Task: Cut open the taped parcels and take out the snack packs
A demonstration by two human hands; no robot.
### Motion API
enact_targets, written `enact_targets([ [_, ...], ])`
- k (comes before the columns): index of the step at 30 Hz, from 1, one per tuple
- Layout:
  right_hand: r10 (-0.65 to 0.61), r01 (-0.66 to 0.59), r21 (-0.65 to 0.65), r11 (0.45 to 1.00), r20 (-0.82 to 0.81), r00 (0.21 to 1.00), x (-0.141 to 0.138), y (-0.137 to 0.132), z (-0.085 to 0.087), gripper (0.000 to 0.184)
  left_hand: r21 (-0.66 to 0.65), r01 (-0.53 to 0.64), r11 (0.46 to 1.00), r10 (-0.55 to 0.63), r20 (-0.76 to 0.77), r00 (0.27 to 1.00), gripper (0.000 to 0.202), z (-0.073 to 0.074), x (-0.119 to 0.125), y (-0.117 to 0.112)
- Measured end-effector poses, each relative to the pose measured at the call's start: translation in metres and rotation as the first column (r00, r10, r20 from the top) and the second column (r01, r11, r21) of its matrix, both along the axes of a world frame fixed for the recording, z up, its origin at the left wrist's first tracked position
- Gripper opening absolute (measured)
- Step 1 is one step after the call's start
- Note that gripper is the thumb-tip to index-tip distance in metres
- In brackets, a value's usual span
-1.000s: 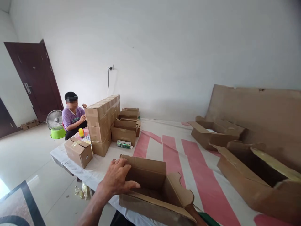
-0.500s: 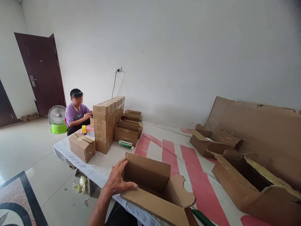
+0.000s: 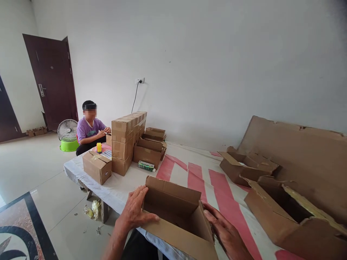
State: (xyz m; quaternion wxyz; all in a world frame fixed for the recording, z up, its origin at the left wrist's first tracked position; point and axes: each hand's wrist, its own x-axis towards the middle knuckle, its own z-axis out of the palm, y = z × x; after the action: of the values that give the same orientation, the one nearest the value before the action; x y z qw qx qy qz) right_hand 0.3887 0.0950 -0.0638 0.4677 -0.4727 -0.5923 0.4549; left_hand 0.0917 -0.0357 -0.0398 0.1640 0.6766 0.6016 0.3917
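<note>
An open cardboard box (image 3: 173, 193) lies at the table's near edge, its inside bare as far as I can see. My left hand (image 3: 137, 209) grips its left end, thumb along the near wall and fingers at the far corner. At the opposite end, my right hand (image 3: 225, 229) holds the short wall from outside, thumb near the top edge; its lower fingers are partly hidden. A small green printed carton (image 3: 146, 165) sits beyond the box, beside other open boxes (image 3: 148, 153).
Taped boxes (image 3: 121, 131) stand stacked at the left, with a single box (image 3: 97, 167) before them. Two larger open boxes (image 3: 273, 222) and a cardboard sheet (image 3: 292, 144) occupy the right. Across the table sits a person (image 3: 90, 128) near yellow tape (image 3: 99, 147) and a fan (image 3: 67, 130).
My right hand has come into view and taken hold of the box's right end. The notched flap there no longer sticks outward. My left hand keeps its grip; the view has shifted slightly.
</note>
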Motion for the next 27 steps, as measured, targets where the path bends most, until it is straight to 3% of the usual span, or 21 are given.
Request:
enact_targets([
  [4, 0.029, -0.029, -0.078, 0.997, -0.008, 1.0, -0.004, -0.002, 0.013, 0.078, -0.007, -0.034, 0.999, 0.033, -0.058, 0.998, 0.098, 0.009, 0.009, -0.013],
  [9, 0.078, -0.078, 0.0, 0.997, 0.013, 0.997, 0.003, -0.003, 0.034, 0.083, -0.067, -0.034, 0.997, 0.034, -0.005, 0.999, 0.107, 0.009, 0.011, -0.015],
  [12, 0.077, -0.077, -0.007, 0.997, 0.038, 0.996, 0.007, -0.005, 0.038, 0.083, -0.086, -0.03, 0.996, 0.034, 0.043, 0.998, 0.114, 0.005, 0.01, -0.012],
  [18, 0.009, -0.008, -0.012, 1.0, 0.07, 0.997, 0.015, -0.008, 0.019, 0.077, -0.125, -0.032, 0.992, 0.043, 0.092, 0.995, 0.116, 0.006, 0.011, -0.012],
  [24, -0.111, 0.109, -0.197, 0.974, 0.004, 0.994, 0.027, 0.005, -0.007, 0.089, -0.206, -0.032, 0.978, 0.049, 0.077, 0.996, 0.119, 0.017, 0.014, -0.016],
  [27, -0.168, 0.16, -0.22, 0.962, -0.017, 0.986, 0.029, 0.01, -0.02, 0.085, -0.196, -0.028, 0.98, 0.044, 0.078, 0.996, 0.118, 0.018, 0.015, -0.017],
])
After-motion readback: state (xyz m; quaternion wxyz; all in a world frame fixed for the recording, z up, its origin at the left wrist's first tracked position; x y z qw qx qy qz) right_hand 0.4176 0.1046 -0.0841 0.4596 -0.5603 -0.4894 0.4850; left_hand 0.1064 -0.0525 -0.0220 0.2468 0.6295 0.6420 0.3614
